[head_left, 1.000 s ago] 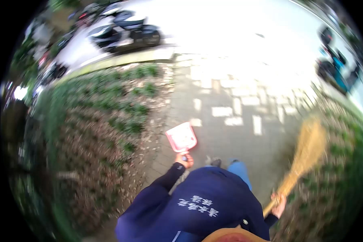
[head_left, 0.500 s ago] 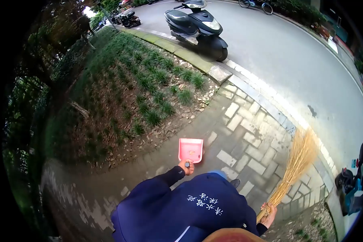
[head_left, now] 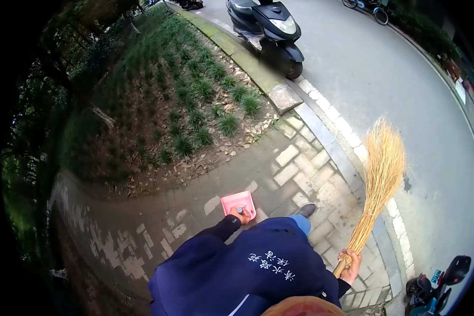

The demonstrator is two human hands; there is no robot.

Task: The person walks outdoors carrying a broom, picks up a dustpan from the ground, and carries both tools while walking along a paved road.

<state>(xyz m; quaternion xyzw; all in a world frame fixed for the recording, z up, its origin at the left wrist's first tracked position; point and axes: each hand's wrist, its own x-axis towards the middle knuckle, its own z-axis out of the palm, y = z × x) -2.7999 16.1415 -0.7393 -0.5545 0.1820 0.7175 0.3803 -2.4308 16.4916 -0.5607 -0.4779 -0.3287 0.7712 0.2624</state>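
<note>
Standing on brick paving (head_left: 295, 174); left hand (head_left: 240, 214) grips pink dustpan (head_left: 238, 203), right hand (head_left: 349, 265) clenches straw broom (head_left: 379, 179); planted bed (head_left: 184, 105) beyond left hand.

dustpan (head_left: 238, 203): near end and handle hidden behind the left hand (head_left: 240, 214)
broom (head_left: 376, 181): handle end hidden inside the right hand (head_left: 349, 265)
scooter (head_left: 268, 29): rear cut off by the top edge
second scooter (head_left: 434, 287): only partly in view at the lower right edge
shoe (head_left: 305, 210): mostly hidden by the trouser leg
</note>
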